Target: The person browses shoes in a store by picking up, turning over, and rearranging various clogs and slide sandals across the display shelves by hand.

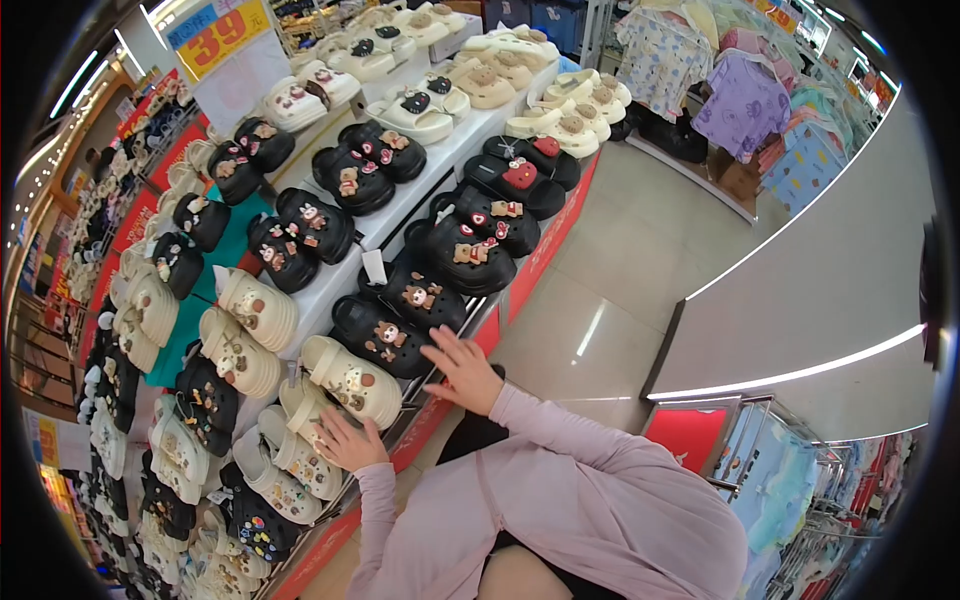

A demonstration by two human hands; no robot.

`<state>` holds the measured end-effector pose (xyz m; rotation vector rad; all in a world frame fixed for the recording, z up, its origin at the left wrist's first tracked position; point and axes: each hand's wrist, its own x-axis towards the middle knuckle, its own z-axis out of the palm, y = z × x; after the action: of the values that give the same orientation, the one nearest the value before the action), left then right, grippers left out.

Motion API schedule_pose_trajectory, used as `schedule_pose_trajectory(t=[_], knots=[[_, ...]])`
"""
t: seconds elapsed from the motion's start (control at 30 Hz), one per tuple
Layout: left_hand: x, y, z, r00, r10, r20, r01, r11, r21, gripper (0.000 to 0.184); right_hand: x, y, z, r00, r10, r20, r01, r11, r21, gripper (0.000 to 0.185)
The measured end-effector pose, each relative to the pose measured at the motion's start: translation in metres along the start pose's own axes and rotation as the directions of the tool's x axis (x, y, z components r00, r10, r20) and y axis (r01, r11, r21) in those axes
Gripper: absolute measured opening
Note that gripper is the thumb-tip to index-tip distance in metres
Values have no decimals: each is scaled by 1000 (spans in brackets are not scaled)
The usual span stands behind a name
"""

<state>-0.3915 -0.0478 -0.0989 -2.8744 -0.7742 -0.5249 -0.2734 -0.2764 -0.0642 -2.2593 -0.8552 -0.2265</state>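
Note:
My left hand (350, 441) has its fingers spread over the heel end of a cream clog (303, 408) in the front row, holding nothing. Beside it, a cream pair with brown charms (352, 382) lies between my two hands. My right hand (465, 372) is palm down with fingers apart, at the heel of a black clog with a bear charm (385, 338). Whether its fingertips touch the clog, I cannot tell. Another black clog with a bear charm (420, 292) sits just beyond.
Tiered shelves with a red front edge (545, 245) carry rows of black and cream clogs. A yellow price sign (218, 38) stands at the back left. Hanging clothes (745, 100) are at the upper right, a grey curved counter (800, 290) at the right, and a clothes rack (770, 470) at the lower right.

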Motion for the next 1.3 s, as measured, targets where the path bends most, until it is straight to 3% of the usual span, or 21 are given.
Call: schedule_pose_trajectory(t=[0.1,0.2,0.27,0.33,0.37,0.47,0.53,0.6,0.77,0.87,0.97,1.03,1.07,1.2,1.3], knots=[[7,4,2,990,-136,-40,127,977,-173,70,11,34,-31,995,84,-51,-88,993,-73,62],[28,37,-23,976,-149,-157,90,939,-331,71,30,83,-63,963,166,-213,-182,981,-62,62],[49,76,-44,978,-151,-141,79,904,-420,69,52,126,-88,935,209,-286,-236,970,-62,62],[72,115,-49,990,-141,-26,71,642,-763,66,82,166,-118,901,260,-347,-299,952,-64,61],[83,135,-47,988,-95,-124,-32,651,-758,64,93,188,-129,885,296,-359,-353,930,-104,61],[114,191,-50,996,-85,13,46,399,-916,65,127,246,-155,874,345,-342,-433,873,-226,64],[129,217,-35,999,-13,-43,-31,476,-879,67,148,270,-162,887,338,-314,-430,852,-298,70],[139,243,-27,1000,-7,-6,-3,384,-923,66,161,288,-162,908,383,-169,-411,893,-184,77],[152,269,-34,999,24,-31,-39,429,-902,67,181,306,-133,958,233,-164,-281,875,-394,88],[143,267,-36,997,-74,-28,8,438,-899,67,189,315,-123,942,285,-175,-330,880,-342,71],[126,261,-40,976,-215,-40,75,501,-862,67,187,326,-122,965,163,-206,-228,908,-352,58],[108,259,-42,954,-297,-43,143,574,-806,67,188,332,-119,969,128,-212,-193,926,-325,57],[98,262,-49,932,-362,-12,218,587,-780,67,191,325,-123,961,244,-131,-271,926,-263,59],[65,277,-76,875,-483,-44,319,643,-696,67,186,351,-111,988,54,-146,-92,959,-267,63],[40,287,-79,816,-571,-88,381,646,-661,65,185,353,-111,986,-3,-164,-45,956,-290,59]])
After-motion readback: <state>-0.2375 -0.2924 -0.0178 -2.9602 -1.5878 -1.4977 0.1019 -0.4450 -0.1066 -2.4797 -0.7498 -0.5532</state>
